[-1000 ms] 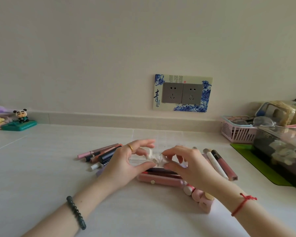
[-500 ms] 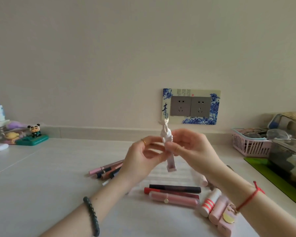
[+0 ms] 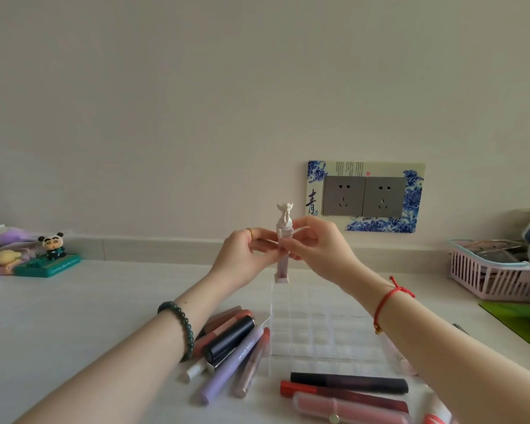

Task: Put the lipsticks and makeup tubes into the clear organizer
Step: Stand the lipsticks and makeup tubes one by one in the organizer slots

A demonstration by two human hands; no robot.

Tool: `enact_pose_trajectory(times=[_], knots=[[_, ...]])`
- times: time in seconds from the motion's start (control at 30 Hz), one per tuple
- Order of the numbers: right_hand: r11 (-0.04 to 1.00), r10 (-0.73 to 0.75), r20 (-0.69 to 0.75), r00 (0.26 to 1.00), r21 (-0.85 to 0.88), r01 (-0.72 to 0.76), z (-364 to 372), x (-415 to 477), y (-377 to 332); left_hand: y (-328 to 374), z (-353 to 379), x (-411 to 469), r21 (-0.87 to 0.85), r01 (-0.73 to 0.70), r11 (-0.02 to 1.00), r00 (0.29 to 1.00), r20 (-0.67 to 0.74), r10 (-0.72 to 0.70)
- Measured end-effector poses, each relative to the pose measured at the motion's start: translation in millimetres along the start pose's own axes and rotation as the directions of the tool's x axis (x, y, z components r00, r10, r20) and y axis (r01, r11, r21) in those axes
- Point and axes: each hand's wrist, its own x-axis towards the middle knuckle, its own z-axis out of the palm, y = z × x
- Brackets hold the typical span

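Both hands hold a tall lip gloss tube upright above the table; it has a white sculpted angel cap and a pinkish body. My left hand pinches it from the left, my right hand from the right. The clear organizer, a grid of small compartments, stands on the table just below the tube. To its left lies a pile of lipsticks and tubes, among them a lilac tube and a black one. In front lie a black tube, a red one and a pink one.
A pink basket and a green mat sit at the right. A panda figure on a green base and small toys stand far left. A double wall socket is on the wall behind.
The tube went from lying low on the table to being held upright and higher. The view tilted, so the organizer and the tubes around it show more fully.
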Motion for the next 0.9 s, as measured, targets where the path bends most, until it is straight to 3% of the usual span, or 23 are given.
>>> enact_pose_trajectory(times=[0.27,0.53,0.9], knots=[[0.996,0.066,-0.018,0.998,-0.055,-0.067,7.3,-2.7,27.9,-32.0,10.1,3.1,-0.035,0.023,0.999,0.997,0.077,-0.02],[0.973,0.062,-0.033,0.998,-0.221,-0.068,14.2,-7.9,40.8,-46.7,6.6,-3.2,0.029,0.052,0.998,0.992,0.113,-0.054],[0.959,0.065,0.022,0.998,-0.277,-0.056,12.6,-12.5,36.7,-42.3,2.7,-8.7,0.108,0.061,0.992,0.986,0.146,-0.077]])
